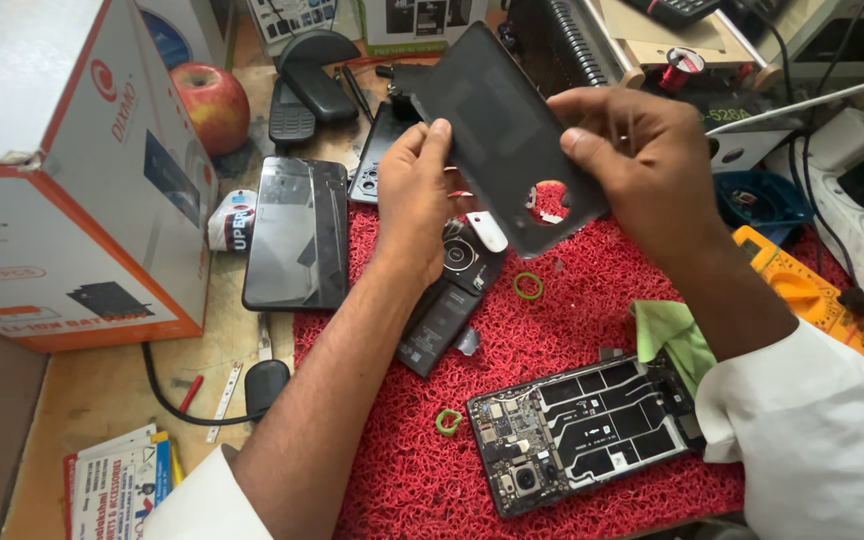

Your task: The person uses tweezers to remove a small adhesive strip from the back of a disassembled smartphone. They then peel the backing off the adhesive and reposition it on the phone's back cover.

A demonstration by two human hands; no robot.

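White-and-orange cardboard box [62, 170] is sitting far left on the wooden bench [102, 390], taking up most of that side. Red looped mat [592, 310] is covering the bench centre to right. Both hands are holding a dark phone back cover [497, 130] up in the air above the far half of the mat, tilted, round camera cutout at its lower edge showing mat through it. Left hand [417, 200] is gripping the cover's left edge, fingers curled behind it, thumb up along the front. Right hand [642, 165] is pinching the right edge, thumb on the front face, fingers behind. Opened phone chassis [582, 425], circuit board and shields exposed, is lying near on the mat, just under the right forearm. Black glass-faced phone [297, 235] is lying flat left of the mat, next to the box. Loose black battery [439, 325] is resting on the mat under the left wrist; probably another stripped phone beneath it, partly hidden. Red apple [214, 105] is sitting far left behind the box. Green cloth [674, 335] is bunched right of centre. Yellow multimeter [802, 290] is lying at the right edge.
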